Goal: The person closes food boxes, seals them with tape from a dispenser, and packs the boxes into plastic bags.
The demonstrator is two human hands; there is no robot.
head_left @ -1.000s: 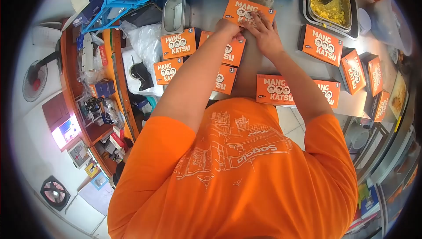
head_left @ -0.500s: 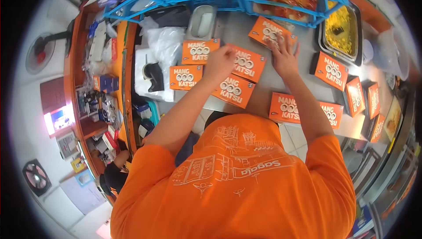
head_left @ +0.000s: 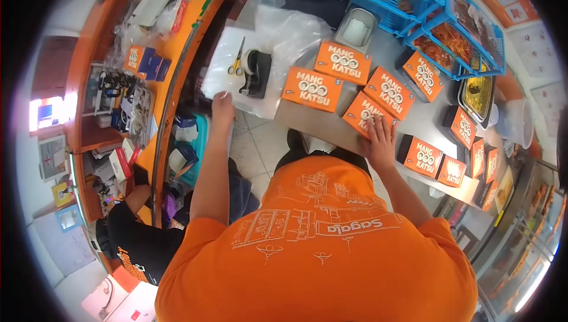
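right grip (head_left: 381,139) spread on near box (head_left: 360,112), mid-worktop (head_left: 319,124); left grip (head_left: 223,107) near dispenser (head_left: 260,75) at left, wide or narrow untellable. closing looks done: no visible box open; scissors (head_left: 239,57) unheld.

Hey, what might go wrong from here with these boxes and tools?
The box under your right hand sits near the front edge of the counter, so a push might send it off. The scissors lie loose beside the tape dispenser; your left hand could get nicked reaching there.
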